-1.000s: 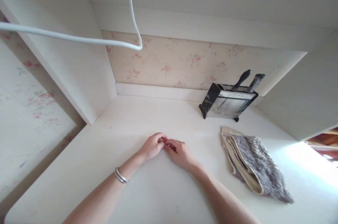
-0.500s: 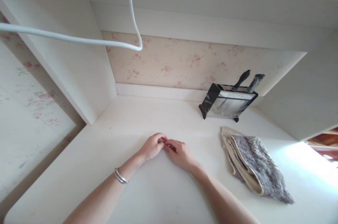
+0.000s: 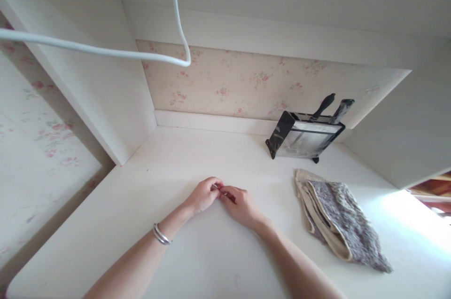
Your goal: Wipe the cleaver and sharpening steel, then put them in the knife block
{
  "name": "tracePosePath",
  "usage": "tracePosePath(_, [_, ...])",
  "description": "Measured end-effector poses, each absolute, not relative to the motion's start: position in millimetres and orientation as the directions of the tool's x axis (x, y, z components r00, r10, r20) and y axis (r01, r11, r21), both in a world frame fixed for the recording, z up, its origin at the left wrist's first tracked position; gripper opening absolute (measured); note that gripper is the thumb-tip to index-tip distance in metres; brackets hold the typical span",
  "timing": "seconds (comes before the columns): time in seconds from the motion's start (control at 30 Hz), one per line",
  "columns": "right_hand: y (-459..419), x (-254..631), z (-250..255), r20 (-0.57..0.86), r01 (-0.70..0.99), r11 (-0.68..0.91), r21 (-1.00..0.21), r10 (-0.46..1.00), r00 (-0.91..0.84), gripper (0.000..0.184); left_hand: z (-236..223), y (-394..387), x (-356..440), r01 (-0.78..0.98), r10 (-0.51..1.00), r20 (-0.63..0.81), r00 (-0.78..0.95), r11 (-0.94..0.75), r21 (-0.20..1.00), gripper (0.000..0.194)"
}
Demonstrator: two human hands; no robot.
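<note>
Over the middle of the white countertop (image 3: 197, 261), my two hands meet at the fingertips. My left hand (image 3: 206, 195) is closed in a pinch, thumb against fingers, with silver bangles (image 3: 161, 234) on its wrist. Curled the same way, my right hand (image 3: 239, 202) touches the left one's fingertips. Whatever the fingers may hold is hidden or too small to make out. To the right of my right hand lies a folded cloth (image 3: 343, 219), grey and fuzzy with a beige edge.
A black-framed knife block (image 3: 305, 137) with dark-handled knives stands at the back right. A white cable (image 3: 141, 56) hangs across the upper left. White side panels (image 3: 84, 68) and an overhead shelf (image 3: 299, 12) enclose the counter, with floral wallpaper (image 3: 221, 87) behind.
</note>
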State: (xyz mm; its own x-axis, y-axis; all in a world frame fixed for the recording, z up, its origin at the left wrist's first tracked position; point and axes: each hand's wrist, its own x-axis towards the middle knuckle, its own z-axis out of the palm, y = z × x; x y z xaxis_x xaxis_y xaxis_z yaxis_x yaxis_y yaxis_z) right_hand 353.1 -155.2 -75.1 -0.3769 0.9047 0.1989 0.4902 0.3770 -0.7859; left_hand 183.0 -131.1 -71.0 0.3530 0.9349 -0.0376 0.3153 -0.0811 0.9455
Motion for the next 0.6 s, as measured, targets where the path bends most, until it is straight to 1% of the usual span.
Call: tracePosePath(0.6, [-155.3,353.7,-76.6,0.197,0.499,0.380,-0.779,0.903,-0.381,0.020,-73.4,-131.0,182.7,0.311,0.935,-0.046,0.351,-0.070,0.948,0.024])
